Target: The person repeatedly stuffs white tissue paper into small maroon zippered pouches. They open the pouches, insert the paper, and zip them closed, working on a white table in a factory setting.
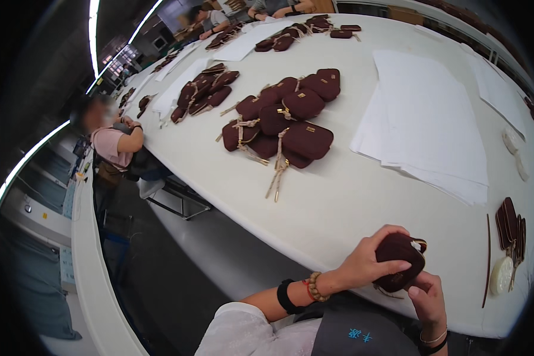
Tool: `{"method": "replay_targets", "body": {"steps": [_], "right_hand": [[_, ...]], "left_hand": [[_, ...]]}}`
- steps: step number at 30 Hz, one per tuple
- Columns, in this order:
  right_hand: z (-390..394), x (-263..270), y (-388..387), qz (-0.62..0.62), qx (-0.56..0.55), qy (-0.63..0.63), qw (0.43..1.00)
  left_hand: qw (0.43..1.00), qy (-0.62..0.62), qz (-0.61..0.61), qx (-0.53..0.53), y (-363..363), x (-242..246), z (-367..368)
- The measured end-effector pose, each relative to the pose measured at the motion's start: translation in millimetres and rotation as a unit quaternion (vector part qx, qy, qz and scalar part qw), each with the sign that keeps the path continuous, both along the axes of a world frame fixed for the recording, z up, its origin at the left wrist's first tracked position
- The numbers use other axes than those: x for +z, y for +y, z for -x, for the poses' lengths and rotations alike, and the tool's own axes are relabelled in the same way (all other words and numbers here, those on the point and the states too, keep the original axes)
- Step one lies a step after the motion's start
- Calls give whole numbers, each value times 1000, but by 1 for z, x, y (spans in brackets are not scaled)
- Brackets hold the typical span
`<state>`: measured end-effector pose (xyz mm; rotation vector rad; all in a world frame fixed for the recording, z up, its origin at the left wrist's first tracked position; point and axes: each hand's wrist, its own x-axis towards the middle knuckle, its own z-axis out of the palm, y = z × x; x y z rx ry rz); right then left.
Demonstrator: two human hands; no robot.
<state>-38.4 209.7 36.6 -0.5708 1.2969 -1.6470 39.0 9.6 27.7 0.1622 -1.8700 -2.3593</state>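
Observation:
My left hand [374, 262] grips a small maroon zippered fabric pouch [396, 260] above the table's near edge, its thumb across the front. The pouch's gold-toned zipper is partly open, and a bit of white material shows at the opening. At the pouch's lower right side is my right hand [429, 296], thumb and fingers close to its edge; whether they pinch it is hard to tell. Beyond the hands lies a pile of similar maroon pouches [307, 140] with beige cord pulls.
White paper sheets [422, 124] lie right of the pile. At the right are more maroon pouches [507, 222], a round whitish disc [501, 276] and a thin brown strip [487, 262]. A co-worker [118, 142] sits at the table's left edge; others work at the far end.

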Motion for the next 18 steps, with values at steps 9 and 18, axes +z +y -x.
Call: {"method": "replay_targets", "body": {"steps": [9, 18], "right_hand": [[1, -8, 4, 130, -179, -105, 969], [4, -11, -10, 140, -128, -139, 972]], "left_hand": [[998, 33, -34, -38, 17, -3, 9], [980, 145, 133, 11, 19, 7, 15]]}}
